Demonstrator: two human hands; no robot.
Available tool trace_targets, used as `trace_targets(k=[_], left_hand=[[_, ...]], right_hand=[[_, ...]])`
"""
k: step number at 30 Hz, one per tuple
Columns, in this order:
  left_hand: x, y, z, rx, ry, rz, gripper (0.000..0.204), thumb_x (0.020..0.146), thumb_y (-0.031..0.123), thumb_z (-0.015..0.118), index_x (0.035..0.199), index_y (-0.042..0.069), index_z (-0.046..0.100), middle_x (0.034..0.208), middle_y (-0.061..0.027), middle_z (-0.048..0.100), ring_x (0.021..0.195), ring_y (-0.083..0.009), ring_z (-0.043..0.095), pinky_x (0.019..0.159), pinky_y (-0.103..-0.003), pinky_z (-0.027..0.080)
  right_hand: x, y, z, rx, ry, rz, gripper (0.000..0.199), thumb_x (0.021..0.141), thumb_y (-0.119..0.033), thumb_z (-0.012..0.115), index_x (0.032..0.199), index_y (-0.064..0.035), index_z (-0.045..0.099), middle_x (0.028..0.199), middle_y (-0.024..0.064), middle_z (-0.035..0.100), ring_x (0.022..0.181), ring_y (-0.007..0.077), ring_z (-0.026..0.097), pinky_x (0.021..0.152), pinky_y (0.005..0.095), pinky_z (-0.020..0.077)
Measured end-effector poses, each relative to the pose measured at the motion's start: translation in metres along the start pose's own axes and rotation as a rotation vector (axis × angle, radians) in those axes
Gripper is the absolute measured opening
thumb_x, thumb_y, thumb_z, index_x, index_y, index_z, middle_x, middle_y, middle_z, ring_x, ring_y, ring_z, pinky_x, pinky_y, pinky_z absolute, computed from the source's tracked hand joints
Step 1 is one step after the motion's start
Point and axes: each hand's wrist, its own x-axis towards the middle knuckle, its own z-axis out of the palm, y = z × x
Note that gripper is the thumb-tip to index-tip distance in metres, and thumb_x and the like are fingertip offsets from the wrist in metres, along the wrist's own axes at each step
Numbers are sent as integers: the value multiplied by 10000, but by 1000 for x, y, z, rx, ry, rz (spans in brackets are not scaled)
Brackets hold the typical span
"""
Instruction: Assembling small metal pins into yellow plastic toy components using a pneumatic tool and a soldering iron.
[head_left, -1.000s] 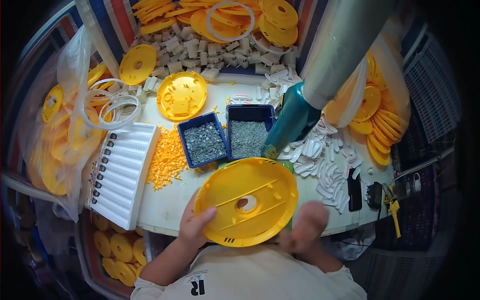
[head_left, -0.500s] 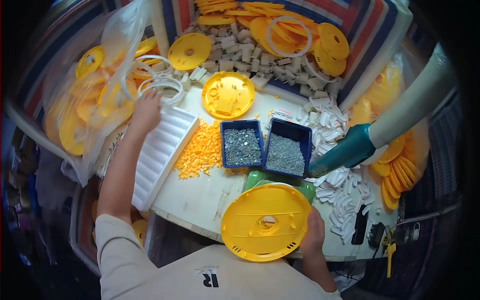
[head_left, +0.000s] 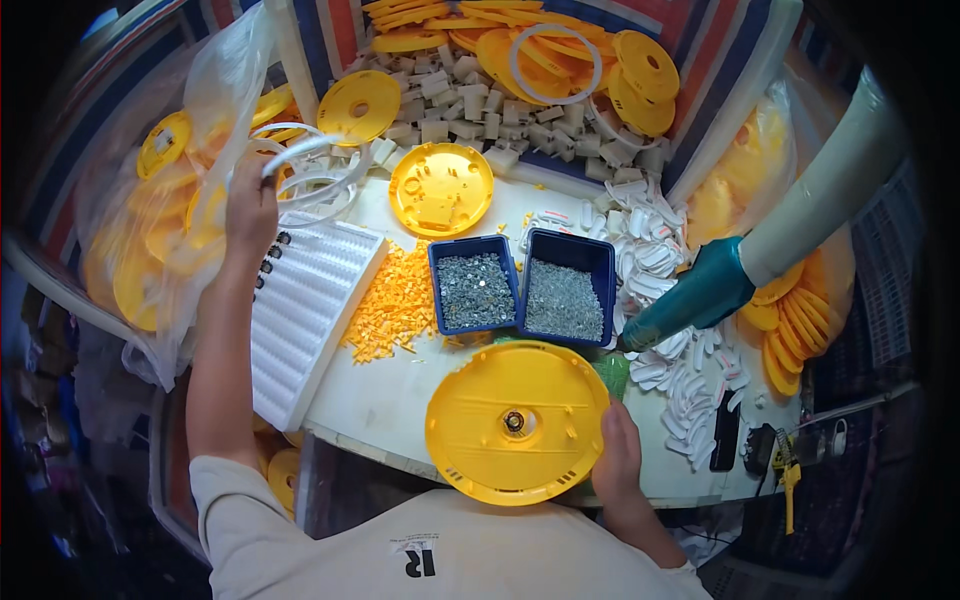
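Note:
My left hand (head_left: 252, 212) is closed on a thin white plastic ring (head_left: 303, 148), raised and smeared by motion above the far end of a ribbed white foam tray (head_left: 310, 310). Below it lie more white rings (head_left: 335, 190). Near my chest, my right hand (head_left: 616, 455) grips the right rim of a large round yellow plastic cover (head_left: 480, 450), whose slotted face is turned up. Through its middle hole shows a small dark round part (head_left: 515, 422). Another yellow cover (head_left: 441, 190) lies on the table with its moulded inside up.
Two blue bins (head_left: 475, 325) of small metal pieces stand mid-table, beside loose yellow bits (head_left: 390, 300). A green-tipped tube (head_left: 690, 295) reaches in from the right over white curved parts (head_left: 690, 410). White blocks (head_left: 500, 125) are heaped behind; a clear bag (head_left: 175, 230) of yellow discs stands left.
My left hand has picked up a white ring from the pile and moved slightly left with it. The yellow cover in my right hand has risen a little and a dark part now shows through its hole.

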Motion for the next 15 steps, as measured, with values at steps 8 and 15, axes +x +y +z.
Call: trace_targets(k=[8,15], left_hand=[[-70,143,-55,-701,-114,18,388,1121,208,466,1217,-45,744,1401,-194,660,1406,-325,534,1225,-458,330],[-152,230,-13,-665,-529,-94,581,924,19,460,1498,-40,527,1634,-243,432,1565,-384,342,1279,-463,254]], right_hand=[[9,-6,12,-1,-119,21,426,1166,-259,412,1490,13,466,1183,36,641,1007,85,584,906,241,478],[2,-2,6,72,-330,-82,453,1168,-228,387,1552,13,398,1409,114,597,1286,162,583,1094,310,460]])
